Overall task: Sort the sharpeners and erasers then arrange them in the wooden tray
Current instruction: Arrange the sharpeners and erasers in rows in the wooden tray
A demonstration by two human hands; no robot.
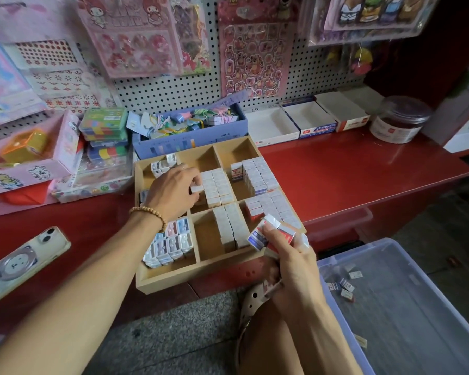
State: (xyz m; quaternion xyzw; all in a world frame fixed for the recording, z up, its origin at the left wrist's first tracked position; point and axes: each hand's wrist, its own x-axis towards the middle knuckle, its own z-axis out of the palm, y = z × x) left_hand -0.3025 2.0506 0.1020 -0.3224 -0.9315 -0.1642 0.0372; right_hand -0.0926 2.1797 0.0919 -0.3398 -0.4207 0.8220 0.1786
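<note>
Reaching into the wooden tray [173, 277], the left hand [173, 193] is pinching one small white eraser [197, 188] over the middle compartment; its fingertips are curling out of sight behind the knuckles, so the exact grip is hard to make out. The right hand [293, 263] is gripping a bundle of wrapped erasers [271, 234] just beside the tray's near right corner; its palm is hiding how many.

The tray is sitting on the red glossy bench [349, 174], plain light wood, thin dividers making a grid of rectangular cells. White paper-sleeved block erasers are standing packed in rows in the centre and right cells, rows running front to back along the tray's tilt. Sharpeners [168, 244], glossy plastic with pastel fronts, are standing upright in the near left cell; a few more are showing in the far left cell, partly hidden by the left hand. Print on the sleeves is too blurred to read.

A clear plastic bin [406, 307] at lower right is cut off by the frame edge, a few loose erasers lying inside. A phone [22, 262] is lying on the bench to the left.
</note>
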